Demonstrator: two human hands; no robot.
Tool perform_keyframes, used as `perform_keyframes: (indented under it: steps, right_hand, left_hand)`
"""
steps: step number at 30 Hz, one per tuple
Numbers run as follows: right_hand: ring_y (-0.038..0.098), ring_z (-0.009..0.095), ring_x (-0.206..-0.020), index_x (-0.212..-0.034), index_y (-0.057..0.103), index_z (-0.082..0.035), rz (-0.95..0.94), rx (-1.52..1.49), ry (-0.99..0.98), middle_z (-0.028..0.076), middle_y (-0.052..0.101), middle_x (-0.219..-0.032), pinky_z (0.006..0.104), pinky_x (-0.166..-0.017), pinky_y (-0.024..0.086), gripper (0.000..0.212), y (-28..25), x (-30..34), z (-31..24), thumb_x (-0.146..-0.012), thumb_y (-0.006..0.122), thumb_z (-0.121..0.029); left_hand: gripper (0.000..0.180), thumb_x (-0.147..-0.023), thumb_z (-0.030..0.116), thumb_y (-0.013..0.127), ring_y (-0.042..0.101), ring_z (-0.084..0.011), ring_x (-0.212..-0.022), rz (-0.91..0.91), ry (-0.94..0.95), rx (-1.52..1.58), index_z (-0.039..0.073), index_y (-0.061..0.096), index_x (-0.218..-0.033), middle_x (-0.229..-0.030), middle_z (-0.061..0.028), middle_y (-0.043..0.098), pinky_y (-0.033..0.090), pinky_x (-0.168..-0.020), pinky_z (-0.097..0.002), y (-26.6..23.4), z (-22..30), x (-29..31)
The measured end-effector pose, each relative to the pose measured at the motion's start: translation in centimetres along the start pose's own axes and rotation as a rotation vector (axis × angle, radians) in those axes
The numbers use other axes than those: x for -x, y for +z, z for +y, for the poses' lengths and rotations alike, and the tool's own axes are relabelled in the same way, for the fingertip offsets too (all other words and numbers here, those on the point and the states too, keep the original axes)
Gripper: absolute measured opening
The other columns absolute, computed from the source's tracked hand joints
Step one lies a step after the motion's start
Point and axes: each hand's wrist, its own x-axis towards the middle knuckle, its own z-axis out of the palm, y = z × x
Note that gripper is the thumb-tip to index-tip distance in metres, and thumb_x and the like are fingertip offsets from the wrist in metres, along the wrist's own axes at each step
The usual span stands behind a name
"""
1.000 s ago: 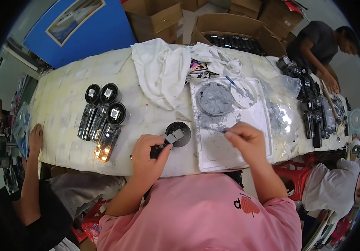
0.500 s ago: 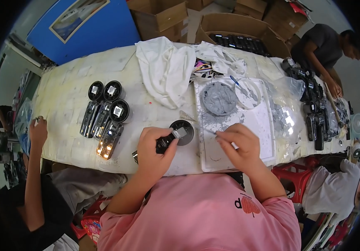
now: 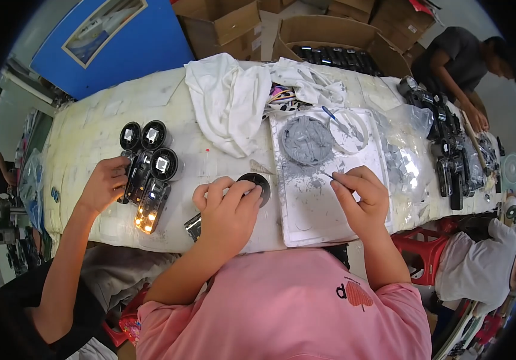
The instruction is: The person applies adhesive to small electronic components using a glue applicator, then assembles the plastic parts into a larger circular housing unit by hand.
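Observation:
My left hand [image 3: 228,210] is wrapped over a black lamp [image 3: 261,183] with a round head, low over the table. Its fingers cover most of the body; part of the head and the shiny handle end stick out. In my right hand [image 3: 363,201], thumb and fingers pinch a thin dark stick [image 3: 328,175] above the white tray [image 3: 306,231]. The stick's tip points toward a round dish of grey paste [image 3: 306,140]. Three similar black lamps [image 3: 153,204] lie together on the left, one with lights glowing. A co-worker's hand [image 3: 103,185] touches the leftmost.
A blue-handled tool [image 3: 336,119] lies over a white ring [image 3: 350,135] on the paste-smeared tray. White cloths [image 3: 225,102] lie behind. Clear plastic [image 3: 411,171] and piled black lamps [image 3: 450,162] are on the right, near another person [image 3: 459,63]. Beyond the table stands a cardboard box [image 3: 336,30].
The co-worker's hand has come from the left edge to the lamps. My left hand has turned over the lamp, covering more of it. My right hand has shifted right and slightly away, toward the paste.

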Motion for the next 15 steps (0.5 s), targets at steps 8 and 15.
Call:
perform_keyframes:
  steps: [8,15]
  right_hand:
    - [0.059,0.022,-0.068,-0.102,0.070,-0.004,-0.248,0.001,-0.354,0.009,0.061,-0.082,0.0302,-0.056,0.045,0.031,2.6,0.7,0.2,-0.072,0.072,0.002]
    - [0.055,0.025,-0.065,-0.093,0.068,-0.001,-0.306,0.201,-0.605,0.008,0.058,-0.076,0.0381,-0.054,0.044,0.018,4.5,0.4,0.2,-0.076,0.070,-0.005]
  left_hand:
    - [0.064,-0.069,0.025,0.080,0.045,-0.0356,-0.112,-0.078,-0.236,0.077,0.001,0.054,-0.123,-0.127,-0.0157,0.051,0.032,-0.095,-0.0480,-1.9,0.0,2.4]
    - [0.057,-0.066,0.019,0.082,0.052,-0.0362,-0.105,-0.113,-0.316,0.158,-0.001,0.058,-0.114,-0.117,-0.0171,0.055,0.042,-0.087,-0.0433,-1.8,-0.3,3.1]
